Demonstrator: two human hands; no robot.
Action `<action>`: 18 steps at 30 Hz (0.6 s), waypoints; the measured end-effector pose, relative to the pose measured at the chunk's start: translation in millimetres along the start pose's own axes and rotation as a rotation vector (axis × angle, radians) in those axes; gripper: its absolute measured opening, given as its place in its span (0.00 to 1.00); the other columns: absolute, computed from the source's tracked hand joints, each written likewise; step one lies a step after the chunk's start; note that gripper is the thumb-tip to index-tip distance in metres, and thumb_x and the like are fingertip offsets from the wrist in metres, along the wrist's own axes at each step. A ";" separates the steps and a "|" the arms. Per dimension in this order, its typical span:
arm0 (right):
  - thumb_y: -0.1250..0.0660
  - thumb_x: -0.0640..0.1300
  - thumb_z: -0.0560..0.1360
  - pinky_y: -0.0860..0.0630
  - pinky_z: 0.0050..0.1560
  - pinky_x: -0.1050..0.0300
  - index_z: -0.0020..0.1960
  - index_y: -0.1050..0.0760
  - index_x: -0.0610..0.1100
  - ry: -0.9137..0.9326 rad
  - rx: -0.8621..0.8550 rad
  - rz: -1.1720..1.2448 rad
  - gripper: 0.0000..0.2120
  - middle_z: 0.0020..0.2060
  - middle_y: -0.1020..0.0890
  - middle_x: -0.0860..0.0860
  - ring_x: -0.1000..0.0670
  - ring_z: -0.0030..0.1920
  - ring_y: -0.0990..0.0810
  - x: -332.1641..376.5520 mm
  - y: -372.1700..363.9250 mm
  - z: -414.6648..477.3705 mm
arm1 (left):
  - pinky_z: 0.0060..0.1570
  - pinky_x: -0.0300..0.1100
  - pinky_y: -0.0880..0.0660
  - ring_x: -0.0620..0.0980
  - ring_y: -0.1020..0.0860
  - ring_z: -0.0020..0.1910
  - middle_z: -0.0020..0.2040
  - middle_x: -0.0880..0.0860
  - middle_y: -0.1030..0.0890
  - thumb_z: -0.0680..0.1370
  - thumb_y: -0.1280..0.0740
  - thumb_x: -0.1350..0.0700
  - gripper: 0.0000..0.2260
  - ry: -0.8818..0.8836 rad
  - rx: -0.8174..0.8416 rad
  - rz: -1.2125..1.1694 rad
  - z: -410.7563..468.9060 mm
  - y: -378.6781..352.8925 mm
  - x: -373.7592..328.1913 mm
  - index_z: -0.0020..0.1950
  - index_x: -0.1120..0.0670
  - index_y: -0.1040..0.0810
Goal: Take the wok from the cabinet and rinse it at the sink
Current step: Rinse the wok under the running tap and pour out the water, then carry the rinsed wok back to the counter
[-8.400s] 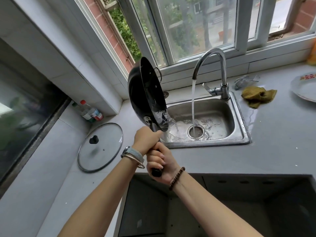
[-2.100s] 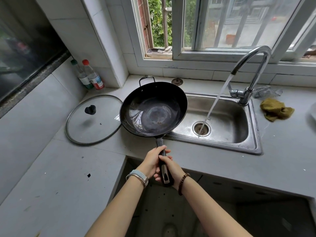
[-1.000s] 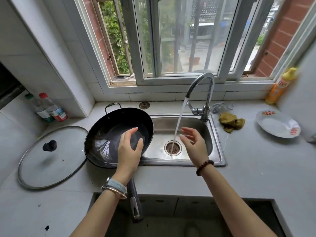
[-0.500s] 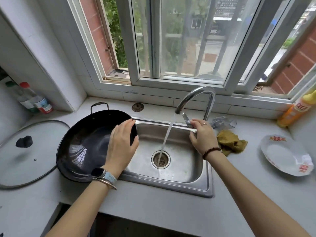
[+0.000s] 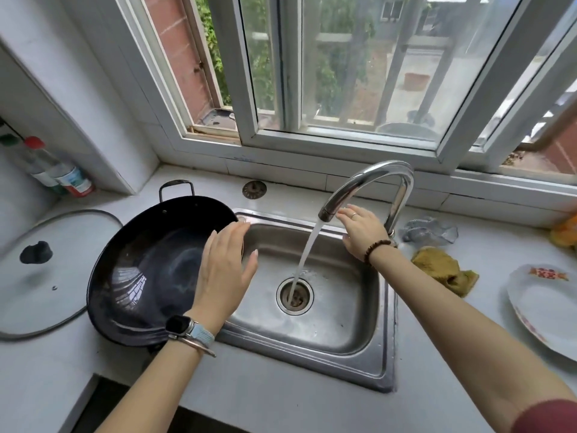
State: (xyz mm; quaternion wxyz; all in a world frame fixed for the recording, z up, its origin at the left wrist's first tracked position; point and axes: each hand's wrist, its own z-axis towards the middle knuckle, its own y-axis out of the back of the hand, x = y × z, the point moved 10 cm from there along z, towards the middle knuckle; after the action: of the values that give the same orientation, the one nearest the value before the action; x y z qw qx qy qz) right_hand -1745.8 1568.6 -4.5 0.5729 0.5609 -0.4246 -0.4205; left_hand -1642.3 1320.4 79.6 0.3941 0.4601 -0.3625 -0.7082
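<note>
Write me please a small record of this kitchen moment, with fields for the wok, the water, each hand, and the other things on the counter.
wok: black wok, upright on the counter, its right edge over the sink rim
water: running from the faucet into the drain
left hand: left hand open, at the wok's right rim
right hand: right hand open, beside the faucet base, holding nothing
counter left: glass lid, two bottles
counter right: yellow cloth, white plate
</note>
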 end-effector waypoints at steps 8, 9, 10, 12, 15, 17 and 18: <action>0.38 0.42 0.75 0.48 0.76 0.52 0.71 0.32 0.46 -0.037 -0.044 -0.025 0.24 0.70 0.29 0.50 0.49 0.74 0.38 -3.3 6.7 3.8 | 0.75 0.52 0.42 0.50 0.32 0.70 0.70 0.53 0.28 0.78 0.36 0.55 0.22 0.050 0.000 -0.010 -1.0 -3.3 4.1 0.72 0.57 0.32; 0.37 0.40 0.74 0.47 0.75 0.52 0.70 0.31 0.44 -0.048 -0.071 -0.013 0.24 0.69 0.27 0.49 0.48 0.73 0.37 -3.3 8.3 3.6 | 0.75 0.51 0.43 0.50 0.33 0.71 0.70 0.53 0.29 0.79 0.36 0.55 0.22 0.055 -0.001 -0.016 -0.6 -3.2 3.9 0.72 0.57 0.32; 0.37 0.39 0.73 0.45 0.75 0.51 0.68 0.29 0.43 -0.060 -0.103 -0.001 0.23 0.67 0.25 0.47 0.47 0.72 0.35 -3.9 10.1 2.9 | 0.75 0.51 0.43 0.50 0.33 0.71 0.70 0.53 0.29 0.79 0.36 0.55 0.22 0.058 -0.001 -0.020 -0.3 -3.1 3.5 0.72 0.57 0.32; 0.35 0.34 0.70 0.38 0.72 0.49 0.63 0.24 0.40 -0.085 -0.184 0.019 0.21 0.61 0.21 0.44 0.43 0.68 0.29 -6.9 16.4 -0.8 | 0.75 0.51 0.43 0.50 0.33 0.71 0.70 0.53 0.29 0.79 0.36 0.55 0.21 0.059 -0.004 -0.024 -0.6 -2.2 1.9 0.72 0.56 0.32; 0.31 0.28 0.62 0.26 0.63 0.46 0.52 0.19 0.36 -0.087 -0.296 0.012 0.19 0.49 0.16 0.41 0.39 0.58 0.20 -13.0 26.7 -8.3 | 0.75 0.52 0.43 0.50 0.32 0.70 0.69 0.53 0.28 0.79 0.36 0.55 0.21 0.064 -0.013 -0.034 -1.7 0.7 0.7 0.71 0.57 0.32; 0.30 0.26 0.60 0.22 0.57 0.46 0.48 0.18 0.36 -0.074 -0.325 -0.006 0.17 0.44 0.15 0.41 0.38 0.53 0.18 -13.8 31.2 -11.6 | 0.75 0.52 0.42 0.50 0.32 0.70 0.69 0.53 0.28 0.79 0.37 0.55 0.21 0.064 -0.019 -0.041 -3.8 2.4 -0.1 0.71 0.56 0.32; 0.29 0.25 0.60 0.22 0.56 0.46 0.48 0.18 0.35 -0.071 -0.325 -0.004 0.17 0.44 0.15 0.41 0.38 0.52 0.18 -13.7 31.5 -12.7 | 0.75 0.52 0.43 0.50 0.32 0.71 0.69 0.53 0.28 0.79 0.37 0.55 0.21 0.063 -0.021 -0.045 -5.3 3.2 -0.8 0.71 0.56 0.32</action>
State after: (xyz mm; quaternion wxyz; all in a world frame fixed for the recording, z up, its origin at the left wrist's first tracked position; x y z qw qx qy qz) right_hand -1737.4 1586.0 26.6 0.6398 0.4467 -0.3699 -0.5043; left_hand -1636.4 1318.9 81.0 0.3943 0.4860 -0.3319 -0.7058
